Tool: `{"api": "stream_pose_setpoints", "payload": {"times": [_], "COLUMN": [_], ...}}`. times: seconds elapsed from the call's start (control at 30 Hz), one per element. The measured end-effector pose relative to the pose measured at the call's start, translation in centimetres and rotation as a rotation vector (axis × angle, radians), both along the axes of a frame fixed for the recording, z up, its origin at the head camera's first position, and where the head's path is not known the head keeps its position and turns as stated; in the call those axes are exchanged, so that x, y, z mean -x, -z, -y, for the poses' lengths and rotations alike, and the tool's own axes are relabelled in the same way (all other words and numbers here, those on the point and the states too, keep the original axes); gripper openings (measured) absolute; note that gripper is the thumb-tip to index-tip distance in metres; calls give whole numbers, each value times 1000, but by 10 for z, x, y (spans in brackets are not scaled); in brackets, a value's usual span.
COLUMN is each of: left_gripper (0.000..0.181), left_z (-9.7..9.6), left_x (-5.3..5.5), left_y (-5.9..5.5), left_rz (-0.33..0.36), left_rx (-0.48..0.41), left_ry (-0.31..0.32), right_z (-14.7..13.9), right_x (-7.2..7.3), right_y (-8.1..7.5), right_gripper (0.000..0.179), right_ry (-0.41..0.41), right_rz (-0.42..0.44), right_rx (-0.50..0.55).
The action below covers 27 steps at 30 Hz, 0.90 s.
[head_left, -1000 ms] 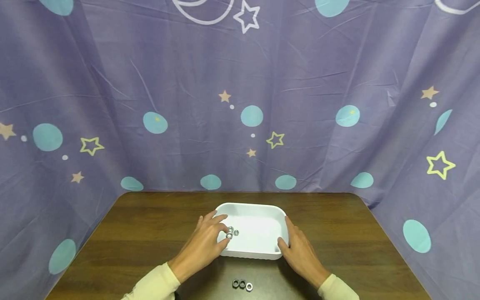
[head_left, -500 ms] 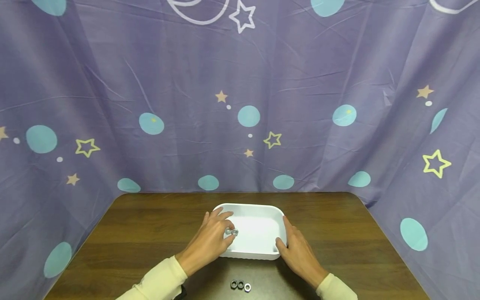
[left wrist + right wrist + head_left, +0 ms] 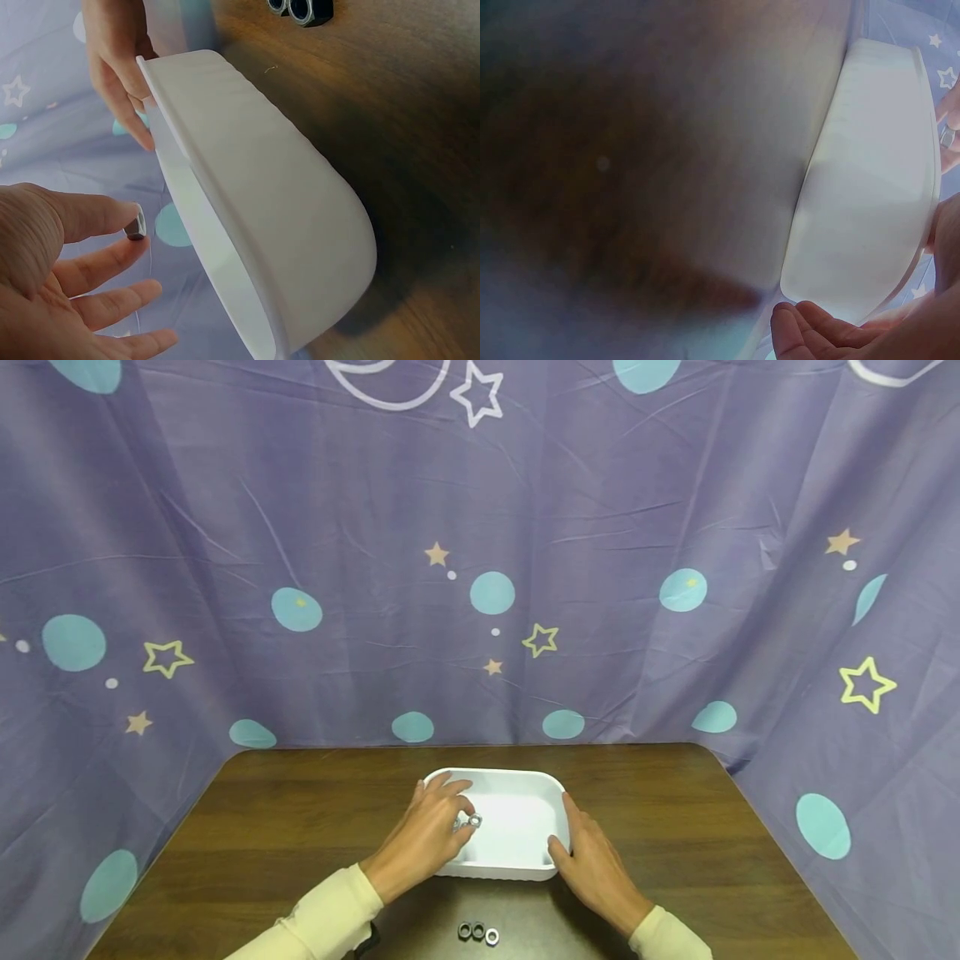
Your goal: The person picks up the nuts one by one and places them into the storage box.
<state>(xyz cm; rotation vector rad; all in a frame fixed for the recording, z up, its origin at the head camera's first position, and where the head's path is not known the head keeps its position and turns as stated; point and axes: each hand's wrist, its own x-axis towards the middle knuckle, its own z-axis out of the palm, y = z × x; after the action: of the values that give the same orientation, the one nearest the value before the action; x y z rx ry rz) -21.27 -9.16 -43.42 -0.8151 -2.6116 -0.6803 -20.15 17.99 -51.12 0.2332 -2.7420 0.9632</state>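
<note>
My left hand (image 3: 420,839) is over the left part of a white tray (image 3: 517,827), pinching a silver hex nut (image 3: 476,820) between thumb and index finger. In the left wrist view the pinched nut (image 3: 136,223) shows at the fingertips, above the rim, with the other fingers spread. Partly hidden behind that hand, other silver nuts (image 3: 457,823) lie in the tray. My right hand (image 3: 596,864) grips the tray's right end, thumb at the near rim and fingers along the outside wall. From the right wrist, the tray's outer wall (image 3: 862,180) is visible beside curled fingers.
Three nuts, two dark (image 3: 465,931) and one silver (image 3: 492,937), sit in a row on the wooden table (image 3: 300,827) in front of the tray. A purple patterned curtain (image 3: 420,568) hangs behind and around the table.
My left hand has shifted a little to the right over the tray with the pinched nut, now covering more of the loose nuts. My right hand keeps its grip on the tray.
</note>
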Motion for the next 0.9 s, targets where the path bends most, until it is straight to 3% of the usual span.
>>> {"api": "stream_pose_setpoints", "payload": {"times": [0.4, 0.9], "left_gripper": [6, 9], "left_z": [-14, -25], "left_x": [9, 18], "left_y": [0, 1], "left_rz": [9, -93], "left_rx": [8, 52], "left_ry": [32, 100], "right_z": [-1, -1], "right_x": [-1, -1], "right_y": [0, 0], "right_gripper": [73, 72], "right_ry": [3, 0], "right_rz": [-10, -37], "right_rx": [6, -4]}}
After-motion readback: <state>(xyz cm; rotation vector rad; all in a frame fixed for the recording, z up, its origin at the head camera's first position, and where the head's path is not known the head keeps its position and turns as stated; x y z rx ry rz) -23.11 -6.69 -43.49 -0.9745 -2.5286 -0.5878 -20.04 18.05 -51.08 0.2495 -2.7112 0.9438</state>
